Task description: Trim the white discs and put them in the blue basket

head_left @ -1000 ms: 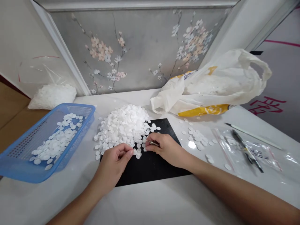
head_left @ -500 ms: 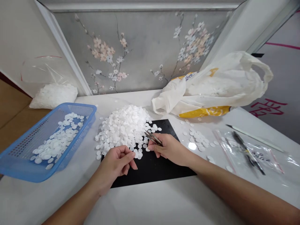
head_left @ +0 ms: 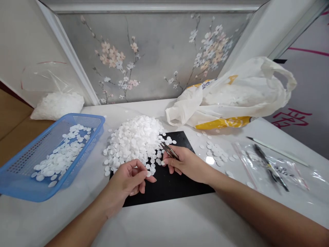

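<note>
A large heap of small white discs [head_left: 138, 135] lies on the table and partly on a black mat [head_left: 169, 187]. At the heap's front edge, my left hand [head_left: 136, 178] pinches a white disc [head_left: 148, 174] between thumb and index finger, the other fingers loosely curled beneath. My right hand [head_left: 181, 161] is closed around dark metal tweezers [head_left: 170, 151], whose tips point up and left toward loose discs at the heap's right side. Nothing can be made out between the tips.
A blue basket [head_left: 69, 175] holding white discs stands at the left, a filled clear bag [head_left: 58, 104] behind it. At the right are a white plastic bag [head_left: 231, 99], scattered discs [head_left: 217, 152], a pen [head_left: 271, 168], a white-handled tool [head_left: 280, 151] and clear bags.
A white disc now shows at my left fingertips, and my left fingers have extended slightly to the right. The tweezers' tips have shifted a little right. The whole view has moved slightly.
</note>
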A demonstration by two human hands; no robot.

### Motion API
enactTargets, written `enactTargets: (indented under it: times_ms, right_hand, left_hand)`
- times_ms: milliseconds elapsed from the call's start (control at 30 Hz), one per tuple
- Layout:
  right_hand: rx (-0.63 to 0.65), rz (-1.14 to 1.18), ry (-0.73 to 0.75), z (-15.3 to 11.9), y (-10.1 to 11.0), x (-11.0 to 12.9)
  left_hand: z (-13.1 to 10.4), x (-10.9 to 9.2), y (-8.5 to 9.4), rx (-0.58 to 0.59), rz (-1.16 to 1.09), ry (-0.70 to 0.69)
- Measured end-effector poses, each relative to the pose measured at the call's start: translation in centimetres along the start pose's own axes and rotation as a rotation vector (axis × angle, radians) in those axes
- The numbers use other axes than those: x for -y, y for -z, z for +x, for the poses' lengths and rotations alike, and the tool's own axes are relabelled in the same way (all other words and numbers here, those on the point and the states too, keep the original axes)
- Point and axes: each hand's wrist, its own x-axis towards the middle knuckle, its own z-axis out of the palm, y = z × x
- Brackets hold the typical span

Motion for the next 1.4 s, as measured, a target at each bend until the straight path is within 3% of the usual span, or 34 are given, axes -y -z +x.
enactTargets:
  times_ms: [133,433,533,700,767,867,967,1100,1233,1400]
  right_hand:
    - [0.033,0.184,-0.027,0.0,-0.1,0.0]
    - [0.105,0.234,-0.09,-0.7,-0.4,0.2]
    - [0.076,0.273,-0.07,-0.8,-0.3,0.5]
    - [-0.005,0.553,-0.092,-0.5,0.3,0.7]
    - [-0.047,0.424,-0.054,-0.3,0.5,0.6]
    - [-0.143,0.024,0.045,-0.2,0.3,0.2]
    - [-0.184,-0.291,0.149,0.0,-0.4,-0.1]
    - [-0.161,-0.438,0.281,0.2,-1.2,-0.2]
    - [-0.113,-0.443,0.307,0.2,-1.2,-0.2]
    - [-0.109,-0.181,0.114,-0.1,-0.8,0.1]
  left_hand:
    - [0.0,0.1,-0.2,0.033,-0.005,0.007]
    - [0.1,0.8,0.0,0.056,-0.011,-0.011]
    - [0.0,0.7,-0.1,0.057,-0.019,-0.002]
    - [-0.3,0.0,-0.4,0.052,-0.089,-0.037]
    - [-0.4,-0.3,-0.4,0.028,-0.118,-0.068]
    - [-0.4,-0.5,-0.1,-0.046,-0.083,-0.064]
    - [-0.3,-0.3,0.2,-0.094,0.129,-0.115]
    - [0.0,0.3,0.0,-0.172,0.657,-0.247]
    - [0.4,0.8,-0.6,-0.276,1.104,-0.361]
    - [0.9,1.5,-0.7,-0.317,1.275,-0.567]
